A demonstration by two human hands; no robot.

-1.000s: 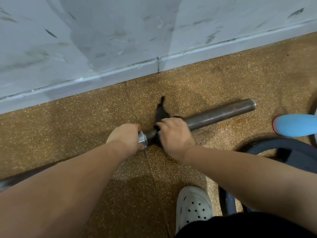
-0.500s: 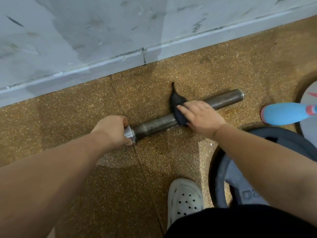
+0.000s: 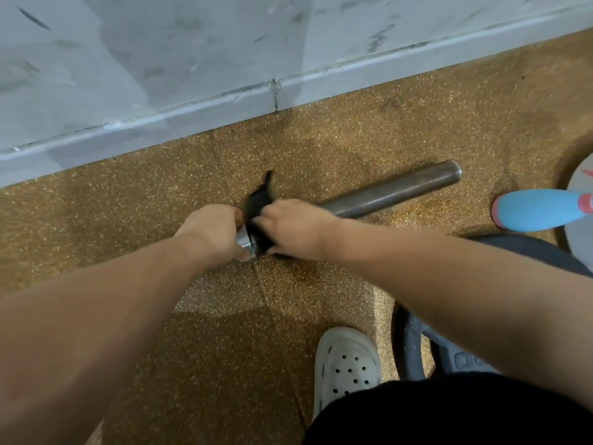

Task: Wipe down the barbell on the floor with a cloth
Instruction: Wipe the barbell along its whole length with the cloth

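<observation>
The barbell (image 3: 390, 191) lay on the speckled brown floor (image 3: 369, 136), running at a slant from the person's hands up toward the right, where its round end sat bare and well clear of the grey wall (image 3: 160, 59). Only the thick sleeve section showed; the rest of the bar was hidden beneath the left forearm.

The left hand (image 3: 213, 229) was curled around the bar at the shiny collar (image 3: 245, 244), its grip closed on the metal with the thumb tip resting at the collar's lower edge. Just beside it, almost touching, the right hand (image 3: 295, 228) pressed a dark cloth (image 3: 258, 203) against the sleeve, its grip clamped on the cloth with the fingers folded over the top of the bar. The cloth was bunched around the sleeve next to the collar, and a thin corner of it stuck up toward the wall.

To the right, a light blue spray bottle (image 3: 539, 210) with a red band lay near the barbell's free end but apart from it. A dark weight plate (image 3: 414, 345) rested on the floor under the right forearm. A white perforated clog (image 3: 346, 361) stood on the floor at the bottom, beside the plate, with black clothing below it
</observation>
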